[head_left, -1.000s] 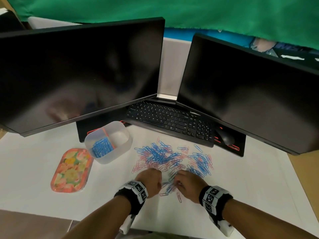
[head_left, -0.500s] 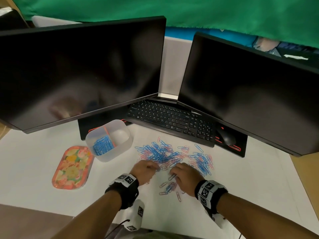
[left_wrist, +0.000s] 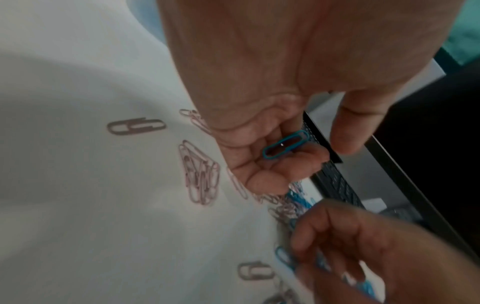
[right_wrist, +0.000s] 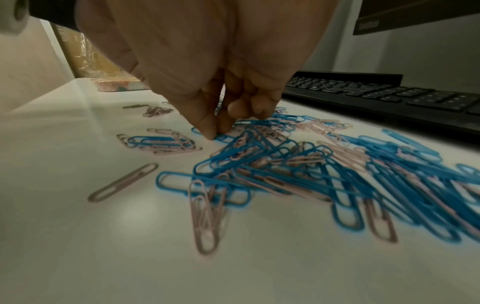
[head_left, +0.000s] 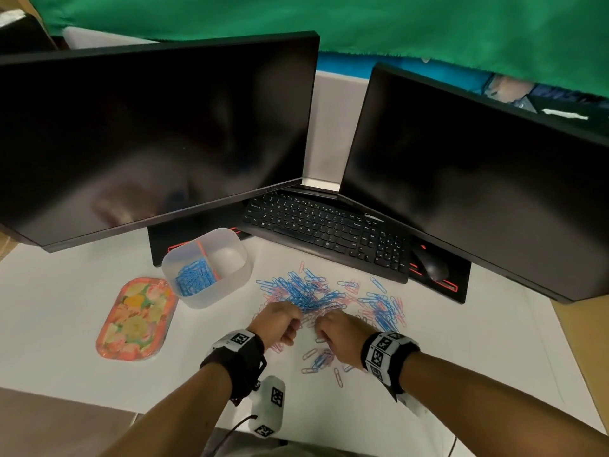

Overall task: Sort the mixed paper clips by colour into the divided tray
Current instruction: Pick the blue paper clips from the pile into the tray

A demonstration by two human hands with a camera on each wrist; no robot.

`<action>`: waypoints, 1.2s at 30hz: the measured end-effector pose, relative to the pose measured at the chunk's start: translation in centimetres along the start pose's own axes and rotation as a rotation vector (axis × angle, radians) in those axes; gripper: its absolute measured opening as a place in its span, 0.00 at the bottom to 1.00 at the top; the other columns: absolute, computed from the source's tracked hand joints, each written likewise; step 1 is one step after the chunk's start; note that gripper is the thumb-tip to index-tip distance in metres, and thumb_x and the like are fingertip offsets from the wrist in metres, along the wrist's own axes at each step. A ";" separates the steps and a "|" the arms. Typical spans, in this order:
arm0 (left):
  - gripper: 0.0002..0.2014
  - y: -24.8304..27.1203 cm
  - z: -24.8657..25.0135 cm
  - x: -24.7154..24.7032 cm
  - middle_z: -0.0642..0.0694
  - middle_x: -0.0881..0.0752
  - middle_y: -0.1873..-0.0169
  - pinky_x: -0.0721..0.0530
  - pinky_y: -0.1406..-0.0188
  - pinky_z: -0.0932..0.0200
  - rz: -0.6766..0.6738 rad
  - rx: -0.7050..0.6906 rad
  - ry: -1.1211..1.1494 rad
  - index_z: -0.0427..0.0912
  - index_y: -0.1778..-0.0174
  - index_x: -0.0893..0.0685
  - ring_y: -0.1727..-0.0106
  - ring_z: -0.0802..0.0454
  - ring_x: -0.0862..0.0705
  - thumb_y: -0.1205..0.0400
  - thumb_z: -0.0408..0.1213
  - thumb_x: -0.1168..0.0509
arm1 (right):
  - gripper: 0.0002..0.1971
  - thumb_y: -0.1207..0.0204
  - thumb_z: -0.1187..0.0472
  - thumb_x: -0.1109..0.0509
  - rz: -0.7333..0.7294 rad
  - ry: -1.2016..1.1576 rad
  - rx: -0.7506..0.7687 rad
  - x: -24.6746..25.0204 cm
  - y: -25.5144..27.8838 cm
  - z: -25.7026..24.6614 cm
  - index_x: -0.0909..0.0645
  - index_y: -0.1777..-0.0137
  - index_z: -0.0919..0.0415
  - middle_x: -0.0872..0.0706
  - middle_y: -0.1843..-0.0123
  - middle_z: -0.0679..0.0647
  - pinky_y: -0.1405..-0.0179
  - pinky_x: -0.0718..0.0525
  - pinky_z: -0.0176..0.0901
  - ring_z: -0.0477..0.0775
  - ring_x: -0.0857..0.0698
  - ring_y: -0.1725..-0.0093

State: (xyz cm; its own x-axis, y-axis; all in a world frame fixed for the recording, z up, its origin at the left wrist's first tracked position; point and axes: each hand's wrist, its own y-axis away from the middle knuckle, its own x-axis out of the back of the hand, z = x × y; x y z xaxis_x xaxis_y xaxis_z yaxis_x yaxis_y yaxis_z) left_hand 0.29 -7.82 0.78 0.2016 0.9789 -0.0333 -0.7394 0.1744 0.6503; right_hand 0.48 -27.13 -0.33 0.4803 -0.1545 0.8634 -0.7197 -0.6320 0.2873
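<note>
On the white worktop a translucent divided tray sits left of the loose heap, just in front of the left monitor. Its left compartment holds a bundle of blue clips; the right compartment looks bare. Nearer and further left lies a floral dish, nothing in it that I can make out. The mixed paper clips, blue and pink, spread between the tray and the keyboard. The left hand has its fingers curled around a single blue clip in the palm. The right hand pinches thumb and forefinger down on a blue clip at the heap's near edge.
</note>
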 end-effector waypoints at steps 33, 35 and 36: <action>0.13 -1.0 -0.7 -0.7 0.47 0.18 0.66 0.27 0.73 0.68 -0.069 -0.072 -0.247 0.42 0.44 0.15 0.72 0.56 0.26 0.20 0.25 0.37 | 0.06 0.24 0.68 0.37 0.172 -0.899 -0.718 1.5 5.1 3.1 0.23 0.62 0.62 0.22 0.73 0.49 0.73 0.30 0.36 0.49 0.26 0.73; 0.13 -1.0 -0.3 -0.8 0.47 0.26 0.74 0.32 0.76 0.63 -0.086 -0.004 -0.017 0.37 0.51 0.13 0.76 0.55 0.33 0.22 0.21 0.41 | 0.07 0.26 0.62 0.30 0.125 -0.604 -0.637 1.0 4.9 2.5 0.20 0.65 0.56 0.16 0.66 0.48 0.67 0.24 0.34 0.45 0.20 0.66; 0.14 -1.0 -0.2 -0.8 0.46 0.27 0.75 0.34 0.75 0.63 -0.092 0.009 0.057 0.37 0.59 0.13 0.76 0.54 0.34 0.22 0.20 0.43 | 0.09 0.28 0.60 0.28 0.116 -0.525 -0.620 0.7 4.9 2.0 0.21 0.69 0.55 0.16 0.67 0.48 0.67 0.23 0.34 0.44 0.20 0.67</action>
State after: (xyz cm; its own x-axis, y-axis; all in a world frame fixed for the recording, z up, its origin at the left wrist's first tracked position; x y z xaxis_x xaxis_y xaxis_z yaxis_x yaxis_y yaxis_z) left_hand 0.77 -8.73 0.03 0.2312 0.9634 -0.1358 -0.7136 0.2627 0.6494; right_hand -1.69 -31.86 0.79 0.4472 -0.6254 0.6394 -0.8518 -0.0797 0.5178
